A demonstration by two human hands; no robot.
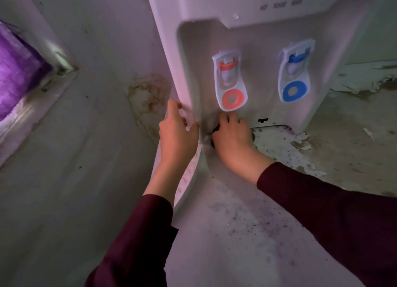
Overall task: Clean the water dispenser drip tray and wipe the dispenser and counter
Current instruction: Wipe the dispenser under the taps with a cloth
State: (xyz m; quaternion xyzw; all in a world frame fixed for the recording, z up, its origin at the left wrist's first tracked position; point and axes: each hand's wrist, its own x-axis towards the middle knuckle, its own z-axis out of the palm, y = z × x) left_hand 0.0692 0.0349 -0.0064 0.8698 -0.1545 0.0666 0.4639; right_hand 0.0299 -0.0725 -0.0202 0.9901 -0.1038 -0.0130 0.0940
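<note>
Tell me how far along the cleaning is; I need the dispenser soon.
Done, apparently: the drip tray is out of the dispenser, leaving its slot open. In hand: the left hand steadies the side while the right hand presses something dark, perhaps a cloth, below the red tap. Left: the stained, speckled counter.

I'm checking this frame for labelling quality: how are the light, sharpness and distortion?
Head view: dim, purple-tinted light; wide-angle bending curves the dispenser edges; panel lettering is soft; the red tap and blue tap read clearly; the right hand shadows a dark thing it covers; the left hand is evenly lit.
</note>
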